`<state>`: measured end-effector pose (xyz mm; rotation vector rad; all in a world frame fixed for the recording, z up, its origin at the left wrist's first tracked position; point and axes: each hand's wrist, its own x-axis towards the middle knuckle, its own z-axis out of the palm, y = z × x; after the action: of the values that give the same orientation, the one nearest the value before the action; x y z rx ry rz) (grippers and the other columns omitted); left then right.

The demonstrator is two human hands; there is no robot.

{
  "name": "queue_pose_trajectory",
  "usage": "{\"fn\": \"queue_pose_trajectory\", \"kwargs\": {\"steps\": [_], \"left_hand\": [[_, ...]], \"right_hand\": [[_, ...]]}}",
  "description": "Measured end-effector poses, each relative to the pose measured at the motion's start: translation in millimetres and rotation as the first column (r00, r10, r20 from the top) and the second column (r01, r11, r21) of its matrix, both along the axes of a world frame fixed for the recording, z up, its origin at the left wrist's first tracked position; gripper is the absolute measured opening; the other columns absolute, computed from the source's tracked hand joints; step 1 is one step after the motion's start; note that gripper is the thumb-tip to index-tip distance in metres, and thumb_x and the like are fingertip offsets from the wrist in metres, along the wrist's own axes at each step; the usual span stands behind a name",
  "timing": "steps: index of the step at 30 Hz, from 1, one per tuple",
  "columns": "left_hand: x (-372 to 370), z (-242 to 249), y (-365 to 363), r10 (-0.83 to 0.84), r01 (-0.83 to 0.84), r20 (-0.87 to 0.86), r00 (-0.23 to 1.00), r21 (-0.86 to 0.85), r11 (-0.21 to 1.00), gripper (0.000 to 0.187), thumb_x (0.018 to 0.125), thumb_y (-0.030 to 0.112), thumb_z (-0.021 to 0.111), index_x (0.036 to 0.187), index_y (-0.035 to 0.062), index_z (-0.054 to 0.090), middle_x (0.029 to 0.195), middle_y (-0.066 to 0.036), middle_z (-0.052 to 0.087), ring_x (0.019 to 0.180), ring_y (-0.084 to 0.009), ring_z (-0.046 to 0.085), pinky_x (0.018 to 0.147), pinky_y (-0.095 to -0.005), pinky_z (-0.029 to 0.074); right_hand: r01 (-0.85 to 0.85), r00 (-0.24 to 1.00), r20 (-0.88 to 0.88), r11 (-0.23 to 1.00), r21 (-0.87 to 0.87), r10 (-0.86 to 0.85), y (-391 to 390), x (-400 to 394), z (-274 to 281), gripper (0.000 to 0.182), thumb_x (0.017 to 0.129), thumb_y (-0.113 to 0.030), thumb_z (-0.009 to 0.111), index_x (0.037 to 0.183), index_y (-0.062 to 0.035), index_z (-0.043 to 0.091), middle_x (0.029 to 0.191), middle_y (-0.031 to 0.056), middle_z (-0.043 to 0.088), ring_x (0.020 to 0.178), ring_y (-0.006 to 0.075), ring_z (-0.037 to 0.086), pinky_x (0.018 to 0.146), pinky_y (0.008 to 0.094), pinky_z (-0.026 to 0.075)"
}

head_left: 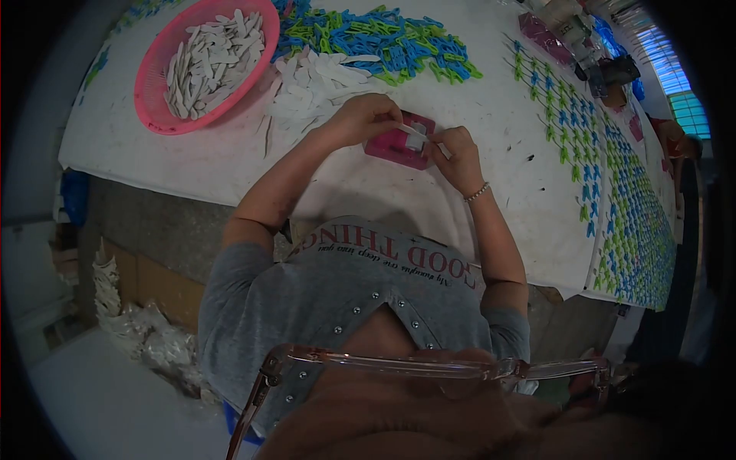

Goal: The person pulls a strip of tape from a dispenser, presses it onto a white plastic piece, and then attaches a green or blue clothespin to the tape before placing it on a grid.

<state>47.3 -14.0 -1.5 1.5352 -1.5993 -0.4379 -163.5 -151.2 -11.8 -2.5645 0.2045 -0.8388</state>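
Observation:
My left hand (362, 120) and my right hand (458, 157) meet over a pink block-like tray (395, 148) on the white table. A thin white strip (412, 133) stretches between them, its ends pinched in the fingers of each hand. Under the strip, a pale grey piece (416, 141) shows in the tray. A loose pile of white strips (318, 83) lies just beyond my left hand. Part of the tray is hidden by my fingers.
A pink basket (143, 96) full of white strips stands at the back left. Blue and green clips (383, 42) are heaped behind the hands. Rows of clips (632, 222) cover the right side of the white table (192, 165). Dark containers (617, 70) stand at the back right.

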Motion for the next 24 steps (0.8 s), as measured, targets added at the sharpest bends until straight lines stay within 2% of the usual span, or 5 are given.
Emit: {"fn": "queue_pose_trajectory", "kwargs": {"steps": [9,12,14,18,24], "left_hand": [[-24.5,-13.5,-23.2,-0.064,0.077,0.170,0.983,-0.070,0.995,0.009,0.074,0.018,0.067,0.077,0.0102,0.063,0.077,-0.006,0.059,0.079,-0.0257,0.057,0.073,-0.0385,0.044],[-33.9,-17.0,-31.4,-0.027,0.061,0.218,0.976,-0.154,0.986,0.012,0.072,0.019,0.069,0.077,0.0095,0.063,0.077,-0.006,0.060,0.079,-0.0262,0.057,0.071,-0.0385,0.044],[-37.0,-20.4,-33.3,-0.014,0.036,0.152,0.988,-0.147,0.988,0.013,0.072,0.019,0.070,0.078,0.0092,0.063,0.077,-0.006,0.060,0.079,-0.0262,0.057,0.070,-0.0380,0.045],[-40.6,-20.7,-29.6,0.026,-0.049,-0.152,0.988,-0.150,0.987,0.014,0.070,0.016,0.072,0.077,0.0073,0.063,0.078,-0.006,0.059,0.077,-0.0255,0.057,0.068,-0.0358,0.045],[-27.2,-14.0,-18.5,0.011,-0.024,-0.143,0.990,-0.091,0.996,0.021,0.076,0.009,0.069,0.093,0.0073,0.059,0.095,-0.005,0.057,0.090,-0.0181,0.056,0.080,-0.0287,0.045]], "right_hand": [[0.101,0.994,-0.024,0.992,-0.073,-0.103,-8.4,-14.0,32.5,0.021,0.067,0.002,0.064,0.086,-0.0056,0.062,0.084,0.0077,0.060,0.080,0.0248,0.056,0.070,0.0327,0.046],[0.104,0.993,0.047,0.984,0.143,-0.112,-4.6,-4.7,38.2,0.027,0.070,0.003,0.062,0.095,-0.0063,0.060,0.082,0.0037,0.058,0.074,0.0179,0.053,0.068,0.0288,0.045],[-0.052,0.983,0.169,0.768,0.638,-0.073,-1.5,4.6,33.9,0.037,0.074,0.006,0.060,0.108,-0.0063,0.054,0.080,-0.0003,0.053,0.073,0.0100,0.050,0.067,0.0239,0.043],[-0.092,0.991,0.136,0.634,0.768,-0.021,4.3,13.0,7.9,0.041,0.076,0.007,0.060,0.113,-0.0060,0.048,0.081,-0.0019,0.049,0.074,0.0062,0.048,0.067,0.0211,0.042],[-0.116,0.986,0.163,0.523,0.844,-0.043,14.3,22.6,-15.8,0.037,0.074,0.007,0.061,0.106,-0.0066,0.047,0.084,-0.0003,0.048,0.075,0.0076,0.049,0.068,0.0227,0.043]]}}
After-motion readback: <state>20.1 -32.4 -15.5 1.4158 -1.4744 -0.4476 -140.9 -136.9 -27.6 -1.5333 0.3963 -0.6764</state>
